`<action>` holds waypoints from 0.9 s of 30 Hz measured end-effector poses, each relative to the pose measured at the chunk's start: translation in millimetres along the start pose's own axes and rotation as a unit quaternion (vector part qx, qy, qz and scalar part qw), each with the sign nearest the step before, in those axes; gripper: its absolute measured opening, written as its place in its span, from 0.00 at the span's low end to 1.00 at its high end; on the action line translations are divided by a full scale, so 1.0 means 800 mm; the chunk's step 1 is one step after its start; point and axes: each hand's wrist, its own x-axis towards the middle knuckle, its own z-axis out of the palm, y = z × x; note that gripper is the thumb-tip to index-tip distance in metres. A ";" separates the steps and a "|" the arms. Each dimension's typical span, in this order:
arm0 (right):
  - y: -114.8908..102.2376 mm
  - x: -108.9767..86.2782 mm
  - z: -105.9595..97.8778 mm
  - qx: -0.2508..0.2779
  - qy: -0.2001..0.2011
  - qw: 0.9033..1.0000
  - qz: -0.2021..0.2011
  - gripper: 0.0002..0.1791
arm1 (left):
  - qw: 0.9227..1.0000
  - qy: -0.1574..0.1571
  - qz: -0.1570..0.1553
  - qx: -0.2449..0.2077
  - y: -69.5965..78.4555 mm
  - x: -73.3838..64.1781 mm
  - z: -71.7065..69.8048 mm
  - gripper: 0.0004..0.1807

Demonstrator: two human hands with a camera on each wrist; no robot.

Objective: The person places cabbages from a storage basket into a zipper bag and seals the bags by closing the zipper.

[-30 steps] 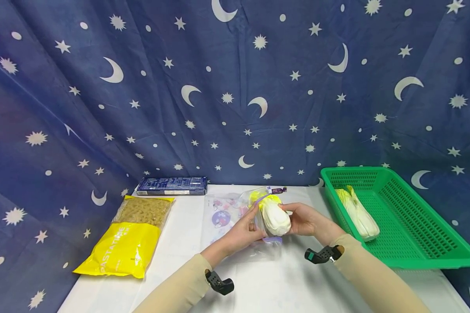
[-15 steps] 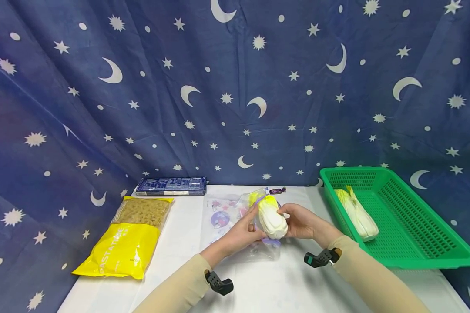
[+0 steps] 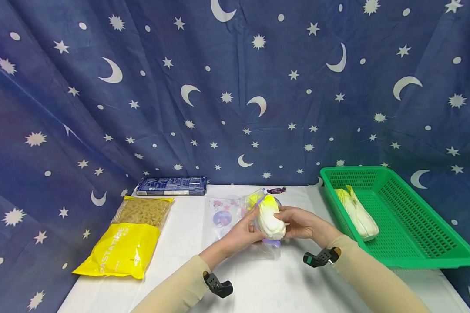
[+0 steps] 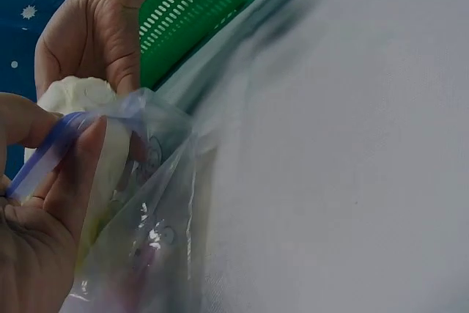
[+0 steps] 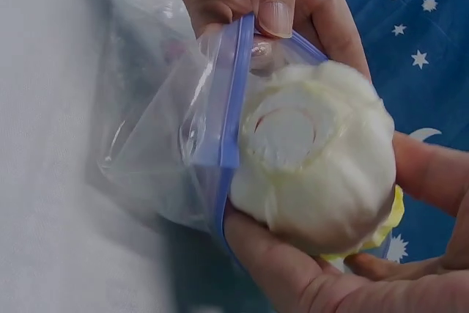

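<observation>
Compared with a second ago, we are seeing the napa cabbage [image 3: 272, 221] sitting slightly farther left and lower, with the right hand [image 3: 303, 224] shifting along with it. That hand is gripping the cabbage, thumb and fingers curving round its smooth, plump white stem end. The left hand [image 3: 239, 234] is pinching the mouth of a zip bag [image 5: 154, 130], whose limp, glossy clear film is creasing beside a purple zip strip [image 5: 233, 100]. We are finding the cabbage partly in that mouth: its yellow leaf end is reaching inside, while its rounded base with a pale cut disc is sticking out.

Beside the left hand, printed clear plastic [image 3: 221, 217] is lying flat on the white tablecloth [image 3: 282, 284]. Just behind the bag, a twist-wrapped purple sweet [image 3: 276, 190] is resting. Farther right, a perforated green plastic basket [image 3: 423, 262] is holding a long second napa cabbage [image 3: 358, 213] near its left wall. Farther left, a slick yellow PASTATIME bag [image 3: 127, 245] is showing knobbly golden-brown pasta through its clear upper part. Behind it a flat blue rectangular pack [image 3: 172, 186] is lying, and a creased navy curtain [image 3: 219, 130] is hanging beyond.
</observation>
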 end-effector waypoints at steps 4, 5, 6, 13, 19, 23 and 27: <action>-0.001 0.001 0.004 -0.027 0.024 0.999 -0.008 0.44 | 1.000 0.012 0.003 0.024 0.001 -0.001 0.003 0.51; -0.001 0.001 0.005 -0.030 0.032 0.999 -0.007 0.44 | 0.999 0.015 0.003 0.029 0.001 -0.001 0.003 0.51; -0.001 0.001 0.006 -0.034 0.037 0.999 -0.006 0.45 | 0.999 0.019 0.004 0.036 0.001 0.000 0.002 0.51; 0.000 -0.002 0.005 -0.045 0.042 0.998 0.005 0.44 | 0.998 0.036 0.000 0.058 0.000 0.002 -0.001 0.47; 0.000 -0.004 0.003 -0.053 0.022 0.998 0.014 0.44 | 0.998 0.041 0.000 0.043 -0.002 0.001 -0.002 0.48; -0.001 -0.004 0.004 -0.064 0.000 0.998 0.002 0.45 | 0.998 0.046 -0.005 0.039 -0.001 0.000 -0.001 0.49; -0.005 -0.006 0.009 -0.069 0.013 0.997 0.003 0.44 | 0.999 0.043 -0.014 0.023 0.004 -0.002 0.000 0.48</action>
